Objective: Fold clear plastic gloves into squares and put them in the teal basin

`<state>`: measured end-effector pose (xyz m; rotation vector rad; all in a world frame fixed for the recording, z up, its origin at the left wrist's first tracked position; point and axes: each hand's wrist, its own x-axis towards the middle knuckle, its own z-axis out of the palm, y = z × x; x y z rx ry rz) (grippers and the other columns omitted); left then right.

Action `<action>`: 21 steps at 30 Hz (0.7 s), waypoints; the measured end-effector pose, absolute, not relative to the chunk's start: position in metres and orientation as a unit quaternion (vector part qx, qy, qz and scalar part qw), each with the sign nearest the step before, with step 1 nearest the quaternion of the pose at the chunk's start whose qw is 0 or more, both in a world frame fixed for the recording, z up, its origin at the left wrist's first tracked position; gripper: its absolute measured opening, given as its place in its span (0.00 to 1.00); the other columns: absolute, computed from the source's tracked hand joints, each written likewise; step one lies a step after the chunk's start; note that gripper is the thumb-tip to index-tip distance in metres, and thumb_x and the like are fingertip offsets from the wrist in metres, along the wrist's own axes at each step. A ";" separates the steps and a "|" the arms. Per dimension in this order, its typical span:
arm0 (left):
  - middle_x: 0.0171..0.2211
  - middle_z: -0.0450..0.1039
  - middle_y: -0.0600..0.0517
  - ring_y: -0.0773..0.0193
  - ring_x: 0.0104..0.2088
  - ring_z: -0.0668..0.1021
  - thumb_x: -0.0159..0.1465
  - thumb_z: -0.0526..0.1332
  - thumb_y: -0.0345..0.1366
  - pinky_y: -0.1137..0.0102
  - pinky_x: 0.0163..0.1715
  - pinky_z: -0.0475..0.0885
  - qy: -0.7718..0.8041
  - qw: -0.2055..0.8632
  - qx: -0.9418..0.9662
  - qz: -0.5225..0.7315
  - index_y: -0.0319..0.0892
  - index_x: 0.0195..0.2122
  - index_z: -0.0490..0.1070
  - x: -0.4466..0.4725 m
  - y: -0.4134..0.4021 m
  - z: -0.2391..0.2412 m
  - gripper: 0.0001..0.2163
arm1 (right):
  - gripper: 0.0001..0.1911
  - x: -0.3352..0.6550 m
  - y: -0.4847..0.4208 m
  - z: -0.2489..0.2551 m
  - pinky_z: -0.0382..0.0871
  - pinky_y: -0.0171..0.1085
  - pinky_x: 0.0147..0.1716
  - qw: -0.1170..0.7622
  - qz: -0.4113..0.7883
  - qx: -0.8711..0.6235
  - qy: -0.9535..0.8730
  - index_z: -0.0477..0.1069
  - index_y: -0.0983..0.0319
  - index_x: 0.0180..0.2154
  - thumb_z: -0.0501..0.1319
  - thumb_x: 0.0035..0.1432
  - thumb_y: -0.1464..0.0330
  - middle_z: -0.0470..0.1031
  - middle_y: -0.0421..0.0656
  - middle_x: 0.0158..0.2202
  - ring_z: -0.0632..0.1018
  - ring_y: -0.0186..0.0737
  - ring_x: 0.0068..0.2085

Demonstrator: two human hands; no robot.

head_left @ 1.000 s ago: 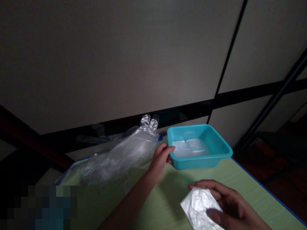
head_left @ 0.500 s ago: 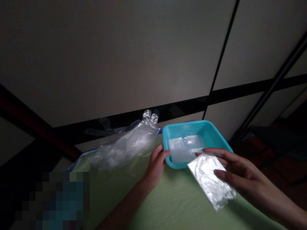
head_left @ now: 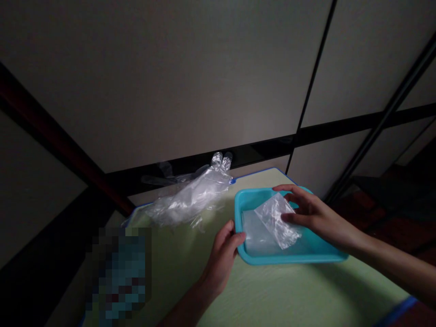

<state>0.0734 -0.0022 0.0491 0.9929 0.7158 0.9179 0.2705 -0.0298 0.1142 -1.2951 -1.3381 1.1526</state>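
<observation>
A teal plastic tray [head_left: 327, 259] sits on the light green table [head_left: 259, 295]. My left hand [head_left: 221, 256] grips the tray's near left corner, thumb over the rim. My right hand [head_left: 306, 211] hovers over the tray, pinching a small clear plastic bag [head_left: 277, 220] between thumb and fingers. The bag hangs tilted just above several flat clear bags [head_left: 254, 234] lying on the tray's floor.
A heap of crumpled clear plastic gloves [head_left: 192, 197] lies at the table's far left edge. A blurred blue patch [head_left: 117, 272] covers the near left. Blue edging runs along the table's border. Pale wall panels with dark frames rise behind.
My right hand carried the small clear bag from the near table up and over the tray. The left hand stayed on the tray's corner. The view shifted left.
</observation>
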 end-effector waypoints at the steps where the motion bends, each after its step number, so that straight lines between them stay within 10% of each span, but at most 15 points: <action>1: 0.24 0.63 0.56 0.67 0.28 0.67 0.53 0.59 0.35 0.74 0.30 0.63 0.323 0.716 0.456 0.418 0.41 0.30 0.67 0.073 -0.004 0.048 0.05 | 0.25 0.269 -0.030 0.113 0.66 0.34 0.29 0.450 0.475 -0.530 -0.539 0.58 0.57 0.45 0.62 0.43 0.68 0.65 0.39 0.36 0.71 0.35 0.32; 21: 0.27 0.64 0.54 0.65 0.30 0.67 0.54 0.60 0.39 0.74 0.31 0.62 0.327 0.691 0.466 0.445 0.41 0.31 0.66 0.071 -0.020 0.033 0.07 | 0.11 0.251 -0.011 0.088 0.62 0.30 0.19 0.355 0.533 -0.667 -0.380 0.58 0.61 0.30 0.57 0.44 0.78 0.67 0.39 0.28 0.70 0.32 0.26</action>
